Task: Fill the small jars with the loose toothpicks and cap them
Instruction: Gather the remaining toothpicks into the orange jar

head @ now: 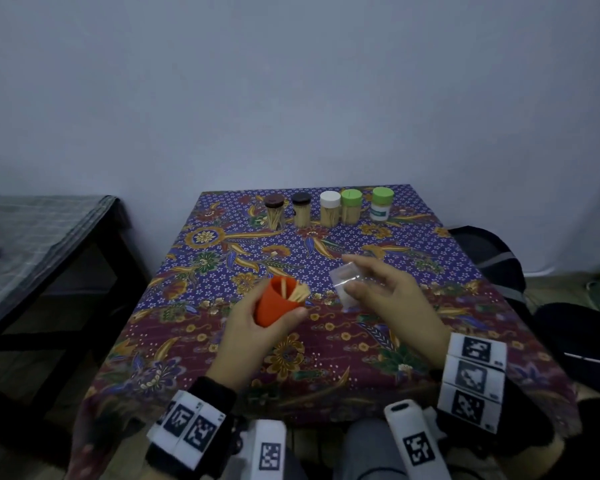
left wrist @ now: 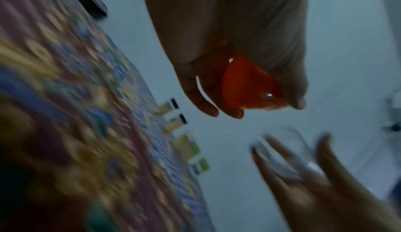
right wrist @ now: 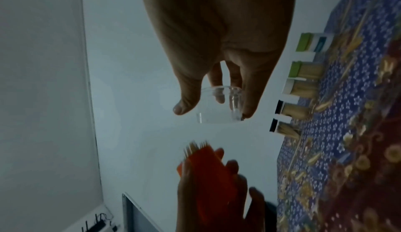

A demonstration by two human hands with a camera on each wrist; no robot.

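Observation:
My left hand (head: pixel 257 318) grips an orange jar (head: pixel 277 301) above the near middle of the table, and toothpicks (head: pixel 297 292) stick out of its open mouth. The same orange jar (left wrist: pixel 247 88) shows between my left fingers in the left wrist view, and again as the orange jar (right wrist: pixel 208 170) low in the right wrist view. To its right my right hand (head: pixel 385 289) holds a clear, empty piece (head: pixel 343 282), a cap or small cup, between thumb and fingers. The clear piece (right wrist: pixel 219 105) looks open-ended. Both hands are above the cloth, a short gap apart.
Several capped jars of toothpicks stand in a row at the table's far edge: two dark-capped (head: pixel 274 211), one white-capped (head: pixel 329 208), two green-capped (head: pixel 351 206). A floral cloth (head: pixel 222 258) covers the table. A dark side table (head: pixel 49 237) stands left, a dark bag (head: pixel 489 251) right.

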